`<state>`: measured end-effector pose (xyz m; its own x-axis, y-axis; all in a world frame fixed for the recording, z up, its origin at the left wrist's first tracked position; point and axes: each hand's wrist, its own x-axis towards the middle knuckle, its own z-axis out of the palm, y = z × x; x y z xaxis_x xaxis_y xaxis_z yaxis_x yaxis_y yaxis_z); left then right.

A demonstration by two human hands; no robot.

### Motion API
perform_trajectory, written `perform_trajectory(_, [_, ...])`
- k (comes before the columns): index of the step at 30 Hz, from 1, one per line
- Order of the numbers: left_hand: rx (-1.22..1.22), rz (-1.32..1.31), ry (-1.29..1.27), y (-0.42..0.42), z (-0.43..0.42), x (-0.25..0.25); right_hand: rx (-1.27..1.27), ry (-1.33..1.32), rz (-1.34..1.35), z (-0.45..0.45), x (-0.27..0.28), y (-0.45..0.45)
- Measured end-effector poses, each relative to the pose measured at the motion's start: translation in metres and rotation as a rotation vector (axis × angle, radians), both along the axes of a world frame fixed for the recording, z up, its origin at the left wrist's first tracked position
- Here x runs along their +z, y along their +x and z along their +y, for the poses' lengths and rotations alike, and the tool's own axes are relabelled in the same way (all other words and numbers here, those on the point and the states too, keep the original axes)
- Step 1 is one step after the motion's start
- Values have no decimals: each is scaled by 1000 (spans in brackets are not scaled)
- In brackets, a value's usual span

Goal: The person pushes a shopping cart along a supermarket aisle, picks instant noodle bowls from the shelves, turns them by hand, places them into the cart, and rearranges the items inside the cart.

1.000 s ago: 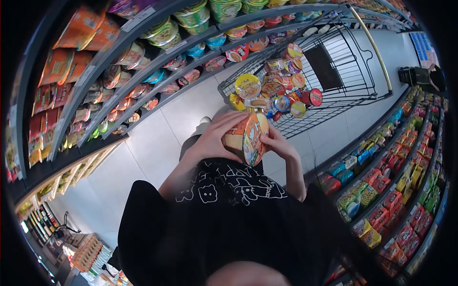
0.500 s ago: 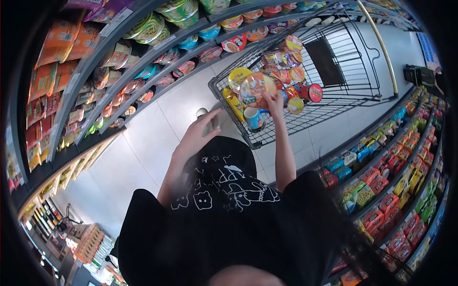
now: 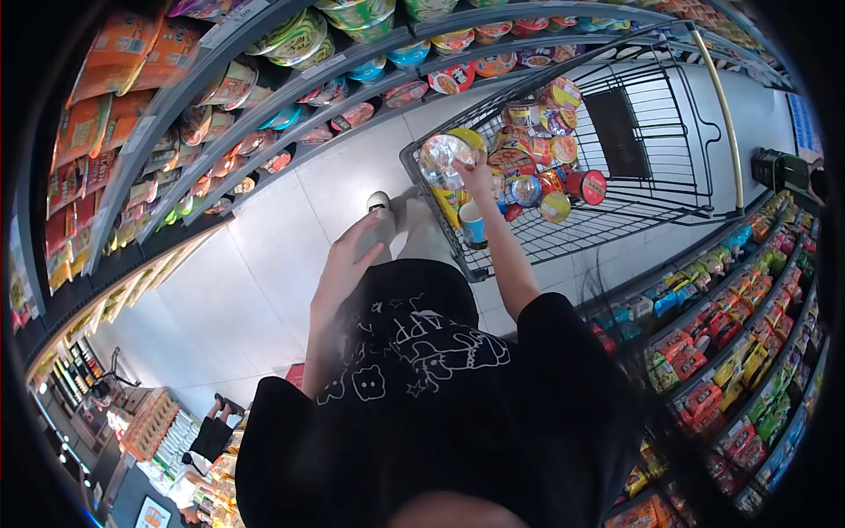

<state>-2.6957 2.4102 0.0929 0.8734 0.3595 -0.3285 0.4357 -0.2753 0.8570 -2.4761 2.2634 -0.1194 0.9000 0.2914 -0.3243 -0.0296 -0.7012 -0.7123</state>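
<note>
My right hand (image 3: 477,175) holds a round noodle bowl (image 3: 444,161) by its edge, its shiny pale lid facing up, over the near left corner of the shopping cart (image 3: 563,249). Under and behind the bowl shows a yellow tub (image 3: 468,138). A blue and white cup (image 3: 473,223) stands close below my right hand. Several tubs lie heaped in the cart, among them a red one (image 3: 586,187) and a blue-lidded one (image 3: 525,190). Over my legs, left of the cart, my left hand (image 3: 349,260) is empty with fingers apart.
Shelves (image 3: 290,114) of bowls and orange packets run along the left and top. Another shelf of colourful packets (image 3: 704,400) curves down the right side. At the lower left a person (image 3: 209,440) stands near stacked goods. Someone's arm shows at the right edge.
The bowl, earlier between both hands, went into the cart area in my right hand and shifted left, its lid now pale. My left hand let go and moved back. The blue and white cup came into view.
</note>
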Motion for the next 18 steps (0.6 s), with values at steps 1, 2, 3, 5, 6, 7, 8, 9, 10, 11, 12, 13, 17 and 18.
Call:
perform_trajectory(1, [2, -3, -1, 0, 0, -2, 2, -1, -3, -2, -1, 2])
perform_trajectory(2, [8, -1, 6, -1, 0, -4, -62, 80, 64, -7, -3, 7])
perform_trajectory(3, [15, 0, 14, 0, 0, -5, -125, 161, 131, -13, -4, 13])
perform_trajectory(5, [32, -1, -1, -3, -1, -8, -184, 245, 195, -29, -12, 30])
perform_trajectory(6, [46, 3, -17, -2, -1, -9, -174, 54, 5, -41, -20, 41])
perform_trajectory(7, [46, -1, -13, 1, -3, -13, -165, -136, -184, -50, -29, 54])
perform_trajectory(8, [70, 9, -66, 1, -6, -19, -165, -139, -182, -55, -28, 65])
perform_trajectory(9, [94, 18, -119, 4, -8, -27, -37, -75, -199, -58, -29, 78])
perform_trajectory(10, [94, 23, -122, 9, -11, -38, 90, -11, -213, -58, -30, 87])
perform_trajectory(11, [87, 77, -237, 17, -15, -51, 184, 53, -78, -54, -38, 93])
perform_trajectory(12, [80, 128, -349, 28, -18, -62, 184, 53, -75, -46, -39, 98])
perform_trajectory(13, [82, 131, -350, 41, -24, -74, 325, -22, -278, -38, -41, 104])
perform_trajectory(17, [411, 392, -1380, 103, -58, -159, 575, -424, -375, -23, -54, 127])
perform_trajectory(18, [413, 397, -1378, 113, -68, -184, 715, -606, -329, -21, -61, 132])
